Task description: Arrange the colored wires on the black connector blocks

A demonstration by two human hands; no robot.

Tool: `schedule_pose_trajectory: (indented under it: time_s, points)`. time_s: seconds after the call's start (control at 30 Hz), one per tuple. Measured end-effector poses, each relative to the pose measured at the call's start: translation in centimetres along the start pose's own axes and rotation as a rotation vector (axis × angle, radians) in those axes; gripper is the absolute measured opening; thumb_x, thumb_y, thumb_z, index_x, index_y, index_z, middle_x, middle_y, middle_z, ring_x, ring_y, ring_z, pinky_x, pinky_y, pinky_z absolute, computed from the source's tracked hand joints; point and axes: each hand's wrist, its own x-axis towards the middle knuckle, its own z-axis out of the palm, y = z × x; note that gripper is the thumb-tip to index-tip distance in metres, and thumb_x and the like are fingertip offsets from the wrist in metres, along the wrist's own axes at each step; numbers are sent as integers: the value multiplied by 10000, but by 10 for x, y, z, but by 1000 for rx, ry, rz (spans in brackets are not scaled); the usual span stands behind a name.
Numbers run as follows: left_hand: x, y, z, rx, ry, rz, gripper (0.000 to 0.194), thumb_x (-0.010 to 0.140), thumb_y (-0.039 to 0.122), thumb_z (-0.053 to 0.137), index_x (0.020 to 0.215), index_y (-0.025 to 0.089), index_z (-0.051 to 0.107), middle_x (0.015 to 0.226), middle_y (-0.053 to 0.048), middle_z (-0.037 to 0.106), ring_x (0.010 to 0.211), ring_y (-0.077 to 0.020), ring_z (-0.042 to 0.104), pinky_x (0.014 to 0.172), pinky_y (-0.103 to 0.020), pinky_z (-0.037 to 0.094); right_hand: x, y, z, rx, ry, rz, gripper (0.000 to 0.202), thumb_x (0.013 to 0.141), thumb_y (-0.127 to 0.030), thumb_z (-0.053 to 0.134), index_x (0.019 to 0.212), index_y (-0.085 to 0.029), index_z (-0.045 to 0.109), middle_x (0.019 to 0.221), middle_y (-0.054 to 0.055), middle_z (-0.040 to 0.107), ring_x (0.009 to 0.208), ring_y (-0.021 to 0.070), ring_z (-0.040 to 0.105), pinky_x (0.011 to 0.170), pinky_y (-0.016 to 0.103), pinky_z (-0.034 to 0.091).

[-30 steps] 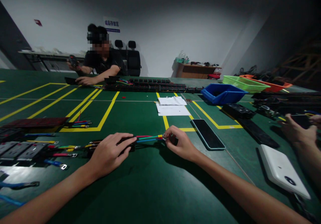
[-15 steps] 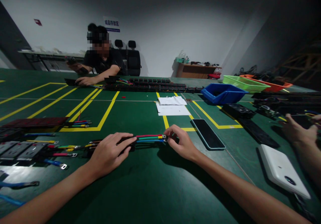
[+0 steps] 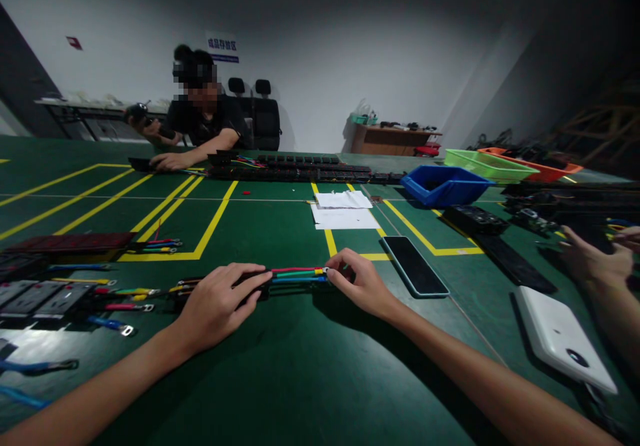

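My left hand (image 3: pixel 223 303) is wrapped over a black power strip (image 3: pixel 175 303), most of it hidden beneath the palm. From its right end run red, green and blue wires (image 3: pixel 297 273), roughly parallel and tipped with metal ring terminals. At those tips my right hand (image 3: pixel 360 283) is closed, thumb and forefinger pinching the terminal ends. To the left lie more power strips (image 3: pixel 55 299) with socket faces, their coloured wires (image 3: pixel 130 293) pointing toward my left hand.
A phone (image 3: pixel 416 266) and a white power bank (image 3: pixel 565 339) lie right of my right hand. White papers (image 3: pixel 345 210) and a blue bin (image 3: pixel 445 186) are farther back. Another person's hand (image 3: pixel 597 259) works at the right edge; a person in black (image 3: pixel 210 119) sits across the table.
My right thumb and forefinger have closed over the wire tips, covering more of the terminals. My left hand stays in place. The person across has raised a held tool slightly.
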Motion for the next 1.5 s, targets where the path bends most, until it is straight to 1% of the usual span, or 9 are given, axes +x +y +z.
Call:
schedule_pose_trajectory:
  time_s: [0.23,0.5,0.67,0.77,0.93,1.1,1.2,1.3,1.5]
  points:
    - [1,1,-2,-1,18,11,393,997,232,533,1382,256,610,1298,-92,665,1072,-237,657,852,-390,548,2,7,1,-21,-21,-8,297,1017,-357,544,805,-189,666,737,18,648,672,155,563,626,291,386]
    - [2,2,-2,-10,20,5,404,988,225,544,1384,263,611,1292,-89,669,1066,-238,662,850,-392,554,1,1,1,-32,25,-28,268,996,-394,576,834,-199,664,773,29,650,675,158,561,601,283,398]
    - [0,1,-2,-10,5,5,411,991,221,542,1397,262,599,1306,-92,660,1080,-240,655,861,-394,548,1,4,0,-13,-7,-33,308,1015,-375,544,790,-195,653,741,27,651,672,157,569,623,292,394]
    - [-1,0,-1,-7,13,10,412,990,221,544,1397,262,598,1300,-92,661,1073,-239,656,856,-392,545,1,4,0,18,-9,-9,277,996,-366,565,799,-191,650,752,25,652,664,151,566,606,282,396]
    - [0,0,-1,-3,7,10,408,995,214,538,1397,259,596,1308,-93,658,1083,-238,651,863,-394,541,-2,2,0,86,-48,-3,111,902,-302,652,904,-199,613,816,5,625,628,122,523,559,252,405]
    - [1,1,-2,-4,13,5,401,989,224,541,1382,266,612,1298,-88,666,1062,-237,661,840,-391,551,-3,5,4,-40,-26,-112,151,824,-185,673,858,-225,531,806,-2,592,677,142,534,593,263,410]
    - [1,2,-2,-5,21,8,400,990,225,539,1381,263,614,1292,-91,671,1059,-236,663,841,-391,554,-4,8,8,-119,29,-174,161,813,-110,615,810,-232,510,827,19,596,721,164,555,619,281,418]
    - [1,1,-2,-11,23,2,406,983,224,544,1380,272,619,1291,-90,672,1062,-234,665,850,-388,558,-5,11,9,-168,41,-205,176,808,-64,566,806,-233,517,857,33,603,753,173,566,643,289,427]
    - [1,1,-2,-15,26,7,400,985,223,543,1375,264,621,1290,-90,672,1064,-235,666,849,-390,560,-6,10,8,-150,-17,-141,155,818,-86,582,818,-234,535,770,0,607,656,151,549,594,273,401]
